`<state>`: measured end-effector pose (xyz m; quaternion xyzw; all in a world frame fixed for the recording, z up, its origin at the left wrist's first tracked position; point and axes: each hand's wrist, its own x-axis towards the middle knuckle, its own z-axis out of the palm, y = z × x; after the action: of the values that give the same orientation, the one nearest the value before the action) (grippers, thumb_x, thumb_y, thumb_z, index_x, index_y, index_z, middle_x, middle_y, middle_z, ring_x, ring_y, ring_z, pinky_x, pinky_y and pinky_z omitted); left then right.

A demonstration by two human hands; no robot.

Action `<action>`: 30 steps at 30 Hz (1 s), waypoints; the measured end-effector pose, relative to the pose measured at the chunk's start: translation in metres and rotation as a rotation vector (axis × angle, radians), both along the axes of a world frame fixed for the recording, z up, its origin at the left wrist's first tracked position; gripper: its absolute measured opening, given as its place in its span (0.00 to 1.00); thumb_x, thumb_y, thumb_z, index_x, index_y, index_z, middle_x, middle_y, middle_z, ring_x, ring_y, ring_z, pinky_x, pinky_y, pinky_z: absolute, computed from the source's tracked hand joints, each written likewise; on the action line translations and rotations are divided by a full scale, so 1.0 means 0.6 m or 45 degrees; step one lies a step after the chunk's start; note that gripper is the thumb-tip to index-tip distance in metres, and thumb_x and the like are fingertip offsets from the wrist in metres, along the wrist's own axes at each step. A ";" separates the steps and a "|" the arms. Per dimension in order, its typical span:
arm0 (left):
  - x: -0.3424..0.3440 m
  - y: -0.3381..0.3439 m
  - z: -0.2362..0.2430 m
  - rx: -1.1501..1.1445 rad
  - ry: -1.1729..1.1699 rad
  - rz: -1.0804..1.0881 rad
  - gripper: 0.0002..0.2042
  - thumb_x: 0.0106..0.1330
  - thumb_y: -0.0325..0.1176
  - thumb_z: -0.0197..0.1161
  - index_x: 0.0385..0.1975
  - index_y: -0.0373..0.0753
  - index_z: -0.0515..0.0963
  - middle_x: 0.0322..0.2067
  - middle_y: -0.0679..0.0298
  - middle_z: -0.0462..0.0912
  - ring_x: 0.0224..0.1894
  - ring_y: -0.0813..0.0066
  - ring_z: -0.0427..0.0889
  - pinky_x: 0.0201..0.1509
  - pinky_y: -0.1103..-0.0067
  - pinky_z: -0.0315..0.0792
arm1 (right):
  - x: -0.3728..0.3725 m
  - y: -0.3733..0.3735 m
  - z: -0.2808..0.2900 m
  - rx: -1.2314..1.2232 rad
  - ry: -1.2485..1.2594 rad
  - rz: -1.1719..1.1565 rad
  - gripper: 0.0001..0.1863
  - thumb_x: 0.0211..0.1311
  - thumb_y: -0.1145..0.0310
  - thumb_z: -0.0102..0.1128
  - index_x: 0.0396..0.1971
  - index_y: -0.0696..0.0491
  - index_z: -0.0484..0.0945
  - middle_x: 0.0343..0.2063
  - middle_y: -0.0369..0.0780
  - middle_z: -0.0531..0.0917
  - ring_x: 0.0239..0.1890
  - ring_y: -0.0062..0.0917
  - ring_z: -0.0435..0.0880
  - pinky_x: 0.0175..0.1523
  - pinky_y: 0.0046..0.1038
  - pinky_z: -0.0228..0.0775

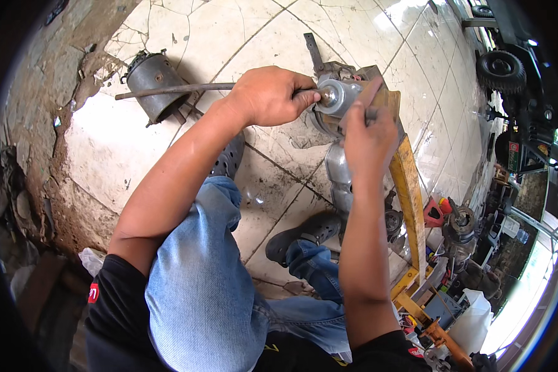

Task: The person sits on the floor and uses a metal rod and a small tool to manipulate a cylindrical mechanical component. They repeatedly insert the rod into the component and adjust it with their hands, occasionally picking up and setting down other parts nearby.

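My left hand (270, 96) is closed around a long metal rod (186, 89), which sticks out to the left. The rod's other end meets the middle of a grey cylindrical metal part (344, 96), close to my left thumb. Just right of that part is my right hand (372, 133), its fingers bent in and blurred by motion. A reddish-brown strip shape shows above its thumb, and a dark bit between the fingers; I cannot make out what these are. The cylindrical part rests on a brownish metal block (385, 102) above the floor.
A dark metal motor housing (158, 84) lies on the tiled floor (260, 37) at the left. A bent yellow beam (409, 204) runs down past my right forearm. A silvery metal casing (338, 173) sits below the work. Mechanical parts and a white bag (477, 319) crowd the right.
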<state>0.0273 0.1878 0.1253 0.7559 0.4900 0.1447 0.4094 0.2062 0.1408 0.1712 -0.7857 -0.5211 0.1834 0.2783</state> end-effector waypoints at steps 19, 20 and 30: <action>-0.001 0.001 -0.011 0.068 -0.029 0.010 0.18 0.68 0.52 0.53 0.43 0.48 0.83 0.30 0.55 0.85 0.38 0.50 0.83 0.42 0.61 0.76 | -0.003 -0.081 -0.042 0.301 0.280 0.146 0.09 0.64 0.70 0.61 0.28 0.59 0.74 0.20 0.35 0.79 0.22 0.14 0.75 0.28 0.21 0.67; -0.001 0.000 -0.012 0.070 -0.019 0.013 0.18 0.68 0.52 0.53 0.43 0.48 0.83 0.30 0.55 0.85 0.38 0.50 0.83 0.42 0.61 0.76 | -0.005 -0.074 -0.034 0.338 0.299 0.146 0.09 0.64 0.70 0.61 0.28 0.59 0.74 0.20 0.34 0.79 0.22 0.13 0.75 0.28 0.20 0.67; 0.001 -0.002 -0.024 0.150 -0.125 0.021 0.16 0.70 0.49 0.54 0.42 0.46 0.82 0.25 0.54 0.82 0.33 0.50 0.81 0.38 0.63 0.73 | 0.032 -0.091 -0.114 0.279 -0.179 0.187 0.09 0.60 0.71 0.64 0.25 0.56 0.73 0.15 0.41 0.77 0.17 0.30 0.77 0.25 0.31 0.69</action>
<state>0.0281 0.1864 0.1108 0.7667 0.4662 0.2133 0.3865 0.2251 0.0860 0.1025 -0.7214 -0.6123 0.0897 0.3110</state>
